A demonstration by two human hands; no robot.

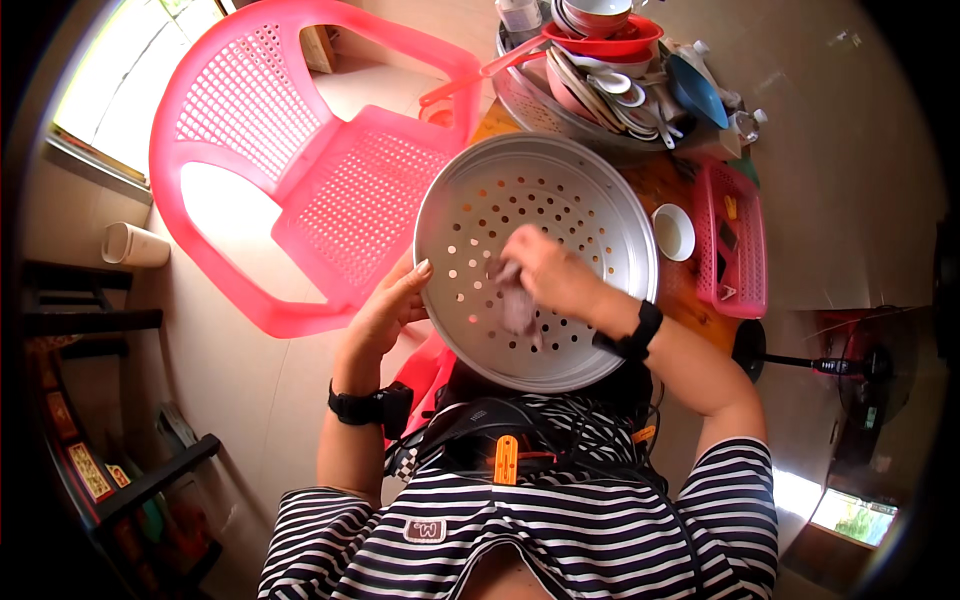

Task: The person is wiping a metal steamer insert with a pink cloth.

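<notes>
A round metal steamer tray [480, 202] with a perforated bottom is tilted over my lap, its inside facing me. My left hand [386, 307] grips its left rim, the thumb lying over the edge. Inside the tray my right hand [544, 266] holds a greyish-pink cloth [517, 307] against the perforated bottom. That hand and the cloth are blurred. The fingers of my left hand behind the rim are partly hidden.
A pink plastic armchair [360, 202] stands at the left. On the wooden table [709, 326] are a white bowl [673, 232], a pink basket [754, 262] and a large metal basin [517, 97] heaped with bowls, plates and spoons. A fan [874, 367] stands at right.
</notes>
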